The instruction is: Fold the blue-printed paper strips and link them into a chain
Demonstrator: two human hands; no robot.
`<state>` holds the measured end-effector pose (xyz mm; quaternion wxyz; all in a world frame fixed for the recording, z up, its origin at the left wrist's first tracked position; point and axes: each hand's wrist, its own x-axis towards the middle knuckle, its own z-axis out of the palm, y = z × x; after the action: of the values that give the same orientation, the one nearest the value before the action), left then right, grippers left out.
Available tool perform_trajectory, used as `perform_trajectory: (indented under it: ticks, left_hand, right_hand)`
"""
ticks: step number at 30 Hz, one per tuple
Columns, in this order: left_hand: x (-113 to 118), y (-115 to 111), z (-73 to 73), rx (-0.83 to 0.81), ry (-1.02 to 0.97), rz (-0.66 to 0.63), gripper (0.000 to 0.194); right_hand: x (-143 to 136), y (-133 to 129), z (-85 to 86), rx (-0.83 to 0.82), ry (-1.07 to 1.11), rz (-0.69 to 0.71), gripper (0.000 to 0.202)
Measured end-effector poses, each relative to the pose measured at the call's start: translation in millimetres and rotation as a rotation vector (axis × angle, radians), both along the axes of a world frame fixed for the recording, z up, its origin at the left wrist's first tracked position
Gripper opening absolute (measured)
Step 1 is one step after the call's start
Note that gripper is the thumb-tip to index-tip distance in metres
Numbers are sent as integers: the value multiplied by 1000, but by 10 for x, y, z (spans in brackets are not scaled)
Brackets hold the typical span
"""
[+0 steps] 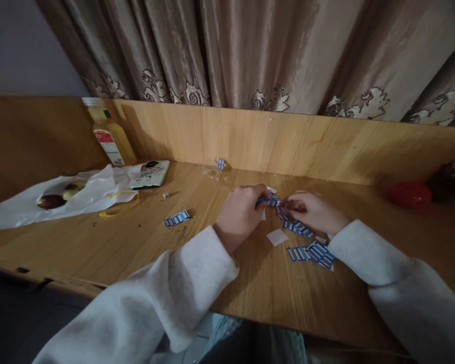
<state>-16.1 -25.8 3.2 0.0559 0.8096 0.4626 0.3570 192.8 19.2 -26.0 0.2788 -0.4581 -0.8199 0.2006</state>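
Over the wooden table, my left hand (243, 210) is closed, its fingertips pressed on a strip of blue-bordered white labels (273, 201). My right hand (316, 210) meets it from the other side, thumb and fingers pinched together at the strip's right end. What exactly sits between the right fingertips is too small to make out. Just below that hand lies another label strip (298, 228). Closer to the table's front edge is an overlapping pile of label strips (320, 254). A blank white paper square (277, 237) rests between the pile and my left wrist.
To the left lie a short label strip (177, 218), a tiny cube (166, 195) and a patterned phone (150, 175). Fruit (52, 201) sits on a white bag (18, 205) before a juice bottle (114, 141). A small label piece (220, 164) stands near the back panel; a red object (410, 194) is right.
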Motion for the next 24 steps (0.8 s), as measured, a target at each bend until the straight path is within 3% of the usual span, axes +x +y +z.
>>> perform_trajectory:
  ticks: [3,6,14,19,24]
  left_hand:
    - [17,-10,0,-3,17,-18,16]
    - [32,-24,14,-8,40,-42,17]
    - [60,-40,-15,-65,63,-62,16]
    - [104,-43,-68,-166,26,-114,15]
    - [169,-53,-145,-235,-8,-200,12]
  right_hand:
    - [54,-17,7,-135,54,8,20]
    - [109,-69,38,-215,197,-32,39]
    - [212,-176,102,-244,296,-129,50]
    - [201,-248,164,-212,332,-148,39]
    - [155,-331,297,-71,350,-122,22]
